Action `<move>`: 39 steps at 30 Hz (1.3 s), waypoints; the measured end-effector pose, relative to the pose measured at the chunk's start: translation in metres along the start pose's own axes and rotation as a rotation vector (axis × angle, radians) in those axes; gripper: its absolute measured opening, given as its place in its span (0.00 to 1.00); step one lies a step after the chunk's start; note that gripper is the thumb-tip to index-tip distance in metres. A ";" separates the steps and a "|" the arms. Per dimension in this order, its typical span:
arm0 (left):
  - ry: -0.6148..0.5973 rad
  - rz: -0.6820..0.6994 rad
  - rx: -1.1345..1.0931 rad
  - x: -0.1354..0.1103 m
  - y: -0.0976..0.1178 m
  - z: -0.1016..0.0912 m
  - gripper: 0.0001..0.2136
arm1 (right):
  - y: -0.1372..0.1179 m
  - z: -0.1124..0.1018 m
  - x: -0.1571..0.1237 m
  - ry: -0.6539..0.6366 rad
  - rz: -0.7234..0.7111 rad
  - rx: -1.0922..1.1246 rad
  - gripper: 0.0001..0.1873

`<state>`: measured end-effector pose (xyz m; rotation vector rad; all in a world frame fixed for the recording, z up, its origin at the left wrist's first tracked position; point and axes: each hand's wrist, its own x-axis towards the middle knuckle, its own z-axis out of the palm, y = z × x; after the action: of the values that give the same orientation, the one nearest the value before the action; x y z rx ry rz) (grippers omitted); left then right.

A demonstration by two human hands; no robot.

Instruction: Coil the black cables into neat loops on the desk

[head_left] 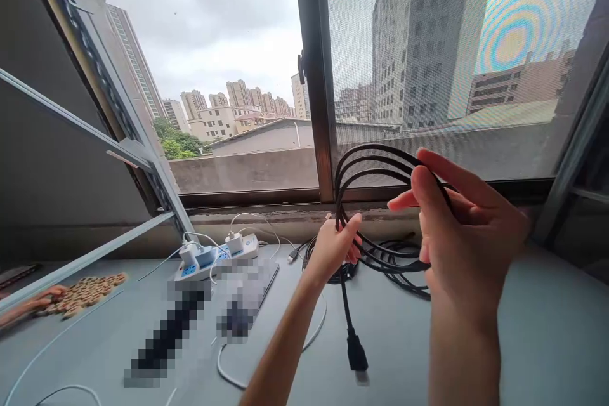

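A black cable [375, 157] hangs in several loops between my two hands, above the table. My left hand [333, 244] is closed round the left side of the loops. From below it one cable end dangles, with a black plug [356, 350] that has a metal tip, possibly HDMI. My right hand [469, 209] grips the right side of the coil, thumb and forefinger at its top and the other fingers curled. Behind the held loops, more coiled black cables [404, 276] lie on the table, partly hidden by my hands.
On the pale table [390, 355] a white power strip [216, 257] carries chargers and white cords [228, 374]. Blurred-out items lie in front of it. At far left another person's hand [50, 295] touches small brown pieces [92, 292]. A metal shelf frame [128, 108] and a window [309, 76] stand behind.
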<state>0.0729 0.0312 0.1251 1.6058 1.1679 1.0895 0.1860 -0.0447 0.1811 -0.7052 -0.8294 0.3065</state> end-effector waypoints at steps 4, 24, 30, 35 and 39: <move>-0.289 -0.117 0.008 0.000 -0.007 0.002 0.27 | 0.005 0.009 -0.004 -0.031 -0.069 0.016 0.11; 0.004 0.269 -0.660 0.018 0.006 -0.038 0.16 | 0.091 0.029 0.030 -0.192 0.089 0.077 0.24; 0.073 0.340 -0.484 0.008 0.016 -0.055 0.14 | 0.081 0.025 0.024 -0.373 -0.146 -0.081 0.23; 0.096 0.352 -0.320 -0.005 0.025 -0.062 0.13 | 0.067 0.028 0.017 -0.440 -0.143 -0.041 0.21; 0.103 0.333 -0.289 -0.012 0.031 -0.057 0.13 | 0.062 0.026 0.014 -0.368 -0.149 -0.030 0.16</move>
<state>0.0232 0.0212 0.1670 1.5605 0.7766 1.4967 0.1764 0.0201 0.1590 -0.6193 -1.2326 0.2937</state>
